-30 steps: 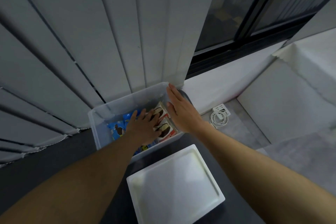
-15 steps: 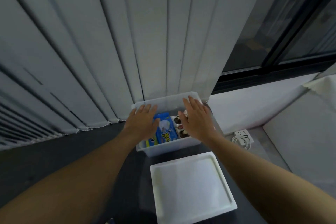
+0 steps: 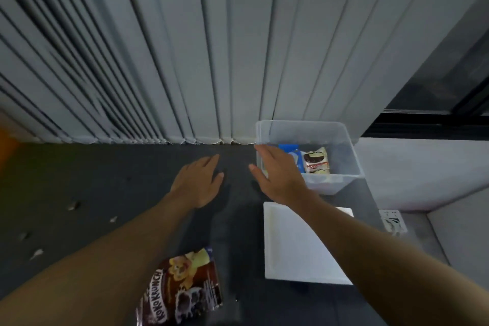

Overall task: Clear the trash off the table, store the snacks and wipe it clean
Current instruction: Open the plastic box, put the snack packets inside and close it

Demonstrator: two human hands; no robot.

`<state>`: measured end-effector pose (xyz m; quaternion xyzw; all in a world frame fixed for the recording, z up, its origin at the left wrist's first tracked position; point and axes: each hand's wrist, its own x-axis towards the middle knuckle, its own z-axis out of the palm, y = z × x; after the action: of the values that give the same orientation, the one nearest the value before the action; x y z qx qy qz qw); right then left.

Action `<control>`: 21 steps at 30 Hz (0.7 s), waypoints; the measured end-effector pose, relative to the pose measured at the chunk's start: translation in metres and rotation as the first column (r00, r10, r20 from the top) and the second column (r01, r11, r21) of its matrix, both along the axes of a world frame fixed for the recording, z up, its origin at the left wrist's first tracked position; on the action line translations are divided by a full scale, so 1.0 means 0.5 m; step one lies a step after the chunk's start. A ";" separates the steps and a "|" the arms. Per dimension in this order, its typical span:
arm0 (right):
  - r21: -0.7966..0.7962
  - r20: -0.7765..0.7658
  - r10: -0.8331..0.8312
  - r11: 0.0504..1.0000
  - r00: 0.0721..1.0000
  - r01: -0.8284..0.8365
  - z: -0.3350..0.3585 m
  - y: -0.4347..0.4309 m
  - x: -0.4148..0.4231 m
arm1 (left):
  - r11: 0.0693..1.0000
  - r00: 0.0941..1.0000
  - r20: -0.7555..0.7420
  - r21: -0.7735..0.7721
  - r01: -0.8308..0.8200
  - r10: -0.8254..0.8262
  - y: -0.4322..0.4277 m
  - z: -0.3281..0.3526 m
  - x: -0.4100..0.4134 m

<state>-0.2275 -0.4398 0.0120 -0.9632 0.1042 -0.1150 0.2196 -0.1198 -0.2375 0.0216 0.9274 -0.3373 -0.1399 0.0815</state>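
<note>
A dark table (image 3: 119, 172) fills the lower half of the frame, with pale vertical blinds (image 3: 185, 47) hanging behind it and a dark window (image 3: 449, 74) at the upper right.

Right of centre, at the table's far edge, stands a clear plastic bin (image 3: 333, 184). Inside it lie a blue snack pack (image 3: 288, 149) and, just to its right, a white-and-brown snack pack (image 3: 316, 164). They lie side by side and seem to touch.

The right hand (image 3: 280, 174) reaches in from the lower right, palm down, with its fingers straight and slightly spread. It holds nothing. It overlaps the bin's near left corner, but I cannot tell whether it touches the rim.

The left hand (image 3: 197, 182) is at frame centre, over bare table just left of the bin. It is also flat, with loose fingers, and grips nothing. Whether the palm rests on the surface is unclear.

Nearer the camera, below the bin, sits a white tray (image 3: 296, 246), partly crossed by the right forearm.

At the bottom centre lies a brown Koko Krunch bag (image 3: 185, 291) — a snack not yet in the bin — partly hidden by the left forearm.

Small pale scraps of trash (image 3: 74, 205) dot the table at the lower left — several, well apart.

A white power strip (image 3: 393, 221) shows on the floor at the right, beyond the table's edge.
</note>
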 end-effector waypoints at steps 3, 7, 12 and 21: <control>0.003 0.041 0.091 0.996 0.995 -0.092 -0.016 0.069 0.002 | 0.995 0.993 -0.078 0.065 -0.079 0.084 0.077 -0.025 -0.014; 0.052 -0.009 0.212 0.976 0.977 -0.212 -0.066 0.147 -0.002 | 0.980 0.972 -0.162 0.133 -0.150 0.171 0.167 -0.072 -0.040; 0.216 -0.385 0.311 0.946 0.869 -0.242 -0.141 0.222 -0.028 | 0.952 0.923 -0.282 0.232 -0.201 0.264 0.261 -0.148 -0.081; 0.361 -0.610 0.383 0.914 0.694 -0.187 -0.224 0.293 -0.059 | 0.921 0.892 -0.344 0.352 -0.166 0.292 0.344 -0.210 -0.144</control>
<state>-0.2568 -0.2936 -0.0999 -0.9041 0.0384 0.2892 0.3122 -0.1919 -0.0654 -0.0835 0.9153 -0.1744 -0.3628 0.0148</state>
